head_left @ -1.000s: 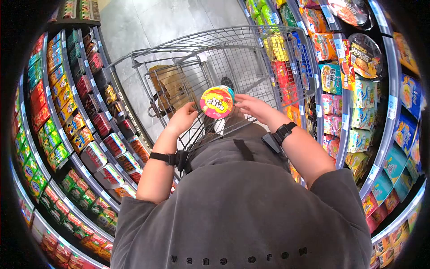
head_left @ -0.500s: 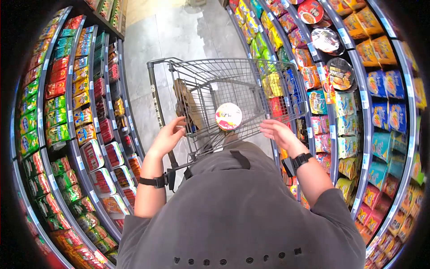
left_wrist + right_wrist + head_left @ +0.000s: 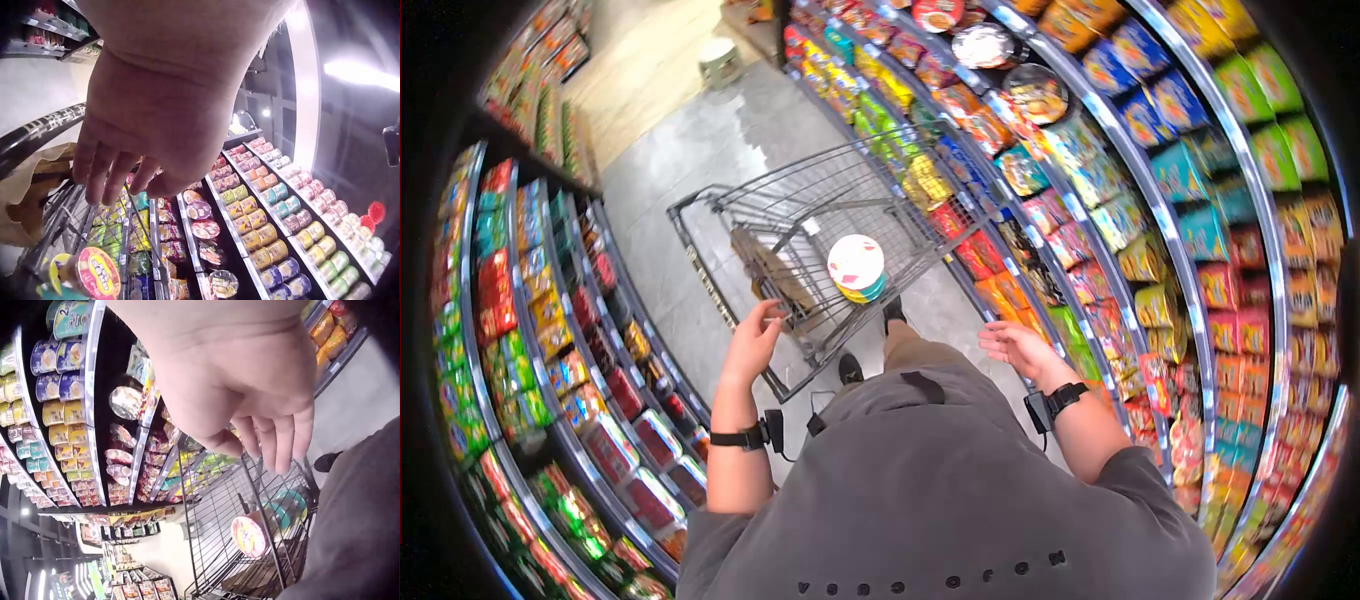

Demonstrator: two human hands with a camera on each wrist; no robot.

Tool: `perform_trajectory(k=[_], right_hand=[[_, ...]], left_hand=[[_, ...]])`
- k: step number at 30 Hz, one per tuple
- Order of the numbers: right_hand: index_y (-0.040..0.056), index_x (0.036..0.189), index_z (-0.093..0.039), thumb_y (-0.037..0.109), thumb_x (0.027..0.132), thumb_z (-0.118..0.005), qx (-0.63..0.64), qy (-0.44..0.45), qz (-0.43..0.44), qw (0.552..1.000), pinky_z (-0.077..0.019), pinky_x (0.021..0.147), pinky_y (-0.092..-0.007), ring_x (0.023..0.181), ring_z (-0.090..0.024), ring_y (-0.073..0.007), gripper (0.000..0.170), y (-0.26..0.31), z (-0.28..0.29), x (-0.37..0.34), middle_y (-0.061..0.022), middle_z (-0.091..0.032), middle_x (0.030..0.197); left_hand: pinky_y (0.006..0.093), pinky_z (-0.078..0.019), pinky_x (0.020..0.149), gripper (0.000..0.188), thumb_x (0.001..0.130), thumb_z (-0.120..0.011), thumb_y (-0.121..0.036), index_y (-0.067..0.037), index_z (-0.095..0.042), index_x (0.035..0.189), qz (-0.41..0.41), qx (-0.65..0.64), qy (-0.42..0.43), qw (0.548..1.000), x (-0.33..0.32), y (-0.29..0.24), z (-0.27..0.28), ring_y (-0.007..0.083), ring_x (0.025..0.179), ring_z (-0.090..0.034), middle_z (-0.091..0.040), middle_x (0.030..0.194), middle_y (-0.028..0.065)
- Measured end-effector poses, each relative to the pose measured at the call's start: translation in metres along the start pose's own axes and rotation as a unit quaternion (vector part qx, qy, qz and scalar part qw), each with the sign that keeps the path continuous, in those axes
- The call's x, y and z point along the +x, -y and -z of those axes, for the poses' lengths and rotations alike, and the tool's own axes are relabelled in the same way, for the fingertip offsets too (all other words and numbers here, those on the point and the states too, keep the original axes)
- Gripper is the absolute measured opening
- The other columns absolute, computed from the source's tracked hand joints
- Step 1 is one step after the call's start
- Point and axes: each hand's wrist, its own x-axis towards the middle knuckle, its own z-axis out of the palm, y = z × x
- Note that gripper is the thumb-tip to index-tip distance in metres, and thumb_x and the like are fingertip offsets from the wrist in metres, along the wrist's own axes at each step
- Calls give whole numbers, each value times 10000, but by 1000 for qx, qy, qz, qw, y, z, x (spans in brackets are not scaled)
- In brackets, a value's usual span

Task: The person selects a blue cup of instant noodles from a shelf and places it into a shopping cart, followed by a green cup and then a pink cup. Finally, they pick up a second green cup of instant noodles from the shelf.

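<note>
Left hand: fingers loosely bent and slightly parted, near the cart; contact cannot be told. Right hand: fingers extended side by side, apart from the cups. Beyond both hands, round-lidded cups sit inside the wire cart; farther, shelved packets.

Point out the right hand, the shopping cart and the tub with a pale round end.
Right hand point(image 3: 1022, 349): head view, middle of the hand.
Shopping cart point(image 3: 45, 129): left wrist view, its dark handle.
Tub point(image 3: 855, 262): head view, its pale round end.
</note>
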Motion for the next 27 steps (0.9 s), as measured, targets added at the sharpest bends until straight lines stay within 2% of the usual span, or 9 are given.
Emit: perform_trajectory(k=[6, 10, 13, 15, 19, 22, 24, 27], right_hand=[[26, 1365, -554, 137, 1025, -483, 29, -55, 38, 997, -528, 984, -386, 1198, -645, -262, 365, -5, 12, -28, -150, -643, 1330], [32, 1361, -560, 146, 1035, -481, 43, -55, 67, 995, -524, 988, -385, 1201, -643, -259, 354, -6, 17, -35, -149, -642, 1330], [32, 1361, -565, 147, 1044, -479, 64, -72, 90, 991, -524, 988, -386, 1201, -644, -258, 347, -14, 27, -48, -148, -647, 1327], [29, 1366, -567, 148, 1052, -477, 72, -77, 110, 988, -526, 985, -390, 1198, -649, -259, 347, -29, 39, -61, -151, -650, 1334], [20, 1372, -568, 142, 1050, -481, 132, -110, 109, 979, -530, 977, -385, 1196, -653, -263, 355, -72, 71, -91, -157, -657, 1339], [11, 1368, -573, 131, 1043, -484, 177, -149, 108, 967, -533, 975, -380, 1188, -661, -266, 358, -115, 102, -114, -168, -662, 1335], [4, 1361, -577, 127, 1034, -493, 238, -192, 111, 946, -543, 967, -384, 1174, -668, -278, 359, -144, 124, -126, -182, -668, 1321], [-2, 1352, -579, 129, 1028, -496, 309, -209, 134, 918, -550, 963, -397, 1167, -671, -297, 359, -186, 152, -147, -196, -665, 1324]], left_hand=[[339, -541, 917, 389, 1017, -578, -84, -11, -565, 1399, -26, -9, 44, 999, 8, -19, -7, 185, 1031, -679, -714, 1197, 115], [319, -533, 894, 338, 1036, -576, -100, -14, -584, 1363, -31, -11, 36, 999, 21, -32, -12, 178, 1020, -676, -717, 1158, 91], [322, -535, 914, 344, 1035, -577, -100, -10, -582, 1366, -56, 23, 72, 996, 40, -49, -27, 176, 1038, -677, -716, 1157, 95], [325, -537, 919, 359, 1035, -579, -100, -2, -572, 1379, -79, 51, 101, 990, 53, -57, -42, 179, 1053, -676, -709, 1177, 99], [313, -531, 910, 356, 1016, -593, -96, 2, -597, 1358, -71, -29, 158, 985, 68, -96, -89, 164, 1017, -681, -735, 1139, 107], [308, -525, 928, 370, 998, -569, -66, -12, -595, 1363, -107, 43, 201, 973, 78, -121, -128, 170, 1022, -688, -728, 1155, 124], [305, -525, 926, 382, 993, -578, -69, -14, -586, 1371, -125, 70, 231, 962, 83, -130, -160, 172, 1016, -686, -723, 1169, 123], [301, -528, 908, 412, 983, -591, -78, -19, -569, 1391, -168, 132, 264, 941, 79, -156, -205, 170, 992, -675, -711, 1201, 124]])
